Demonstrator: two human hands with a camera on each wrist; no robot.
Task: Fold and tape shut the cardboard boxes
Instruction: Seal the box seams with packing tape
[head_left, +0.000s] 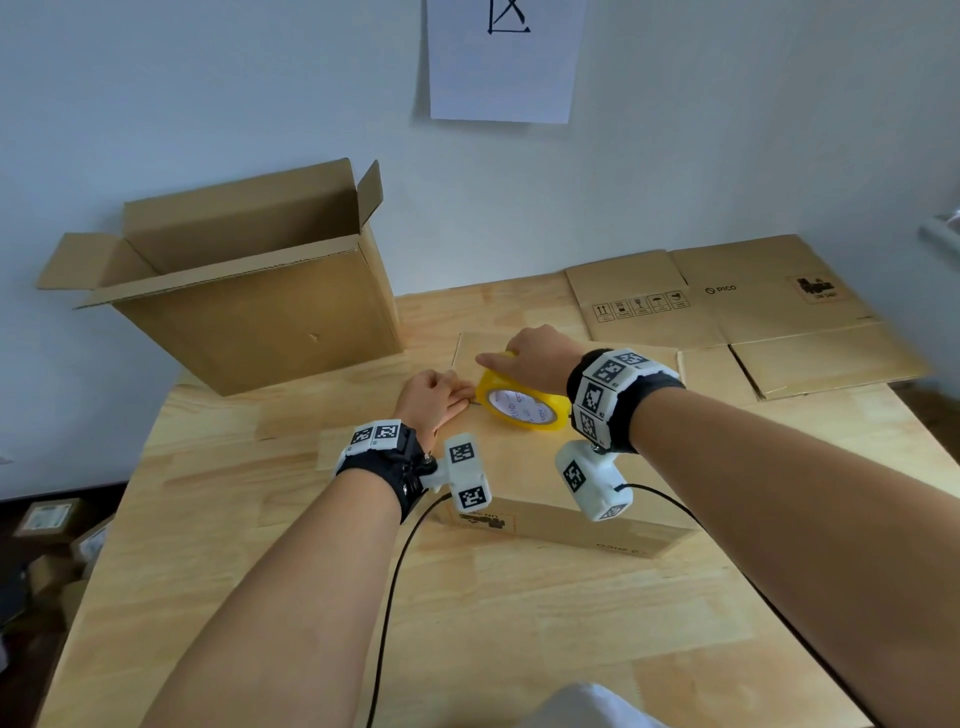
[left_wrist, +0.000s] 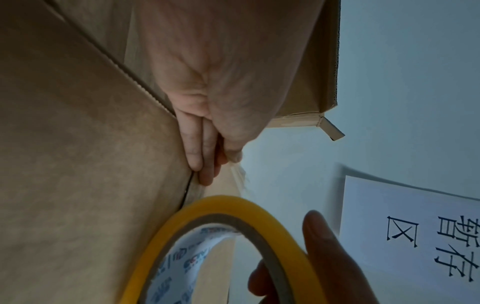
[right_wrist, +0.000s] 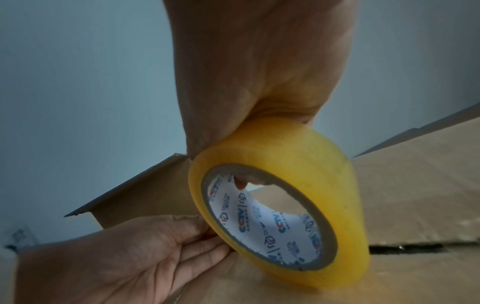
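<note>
Taping is starting: the right hand (head_left: 537, 358) grips the yellow roll of clear tape (head_left: 522, 404) on the closed flat brown cardboard box (head_left: 524, 473), near its far-left corner, while the left hand (head_left: 434, 397) has its fingers (left_wrist: 193, 152) pressed together on the seam, seemingly pinning the tape end. Next, I judge, the roll must be drawn along the seam.

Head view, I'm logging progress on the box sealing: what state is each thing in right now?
Closed cardboard box: flaps folded shut, centre seam showing a gap.
Yellow tape roll: on edge atop the box, gripped by right hand.
Left hand: fingers straight, pressing the box top beside the roll.
Open cardboard box: flaps up.
Flattened cardboard boxes: lying unfolded.
</note>
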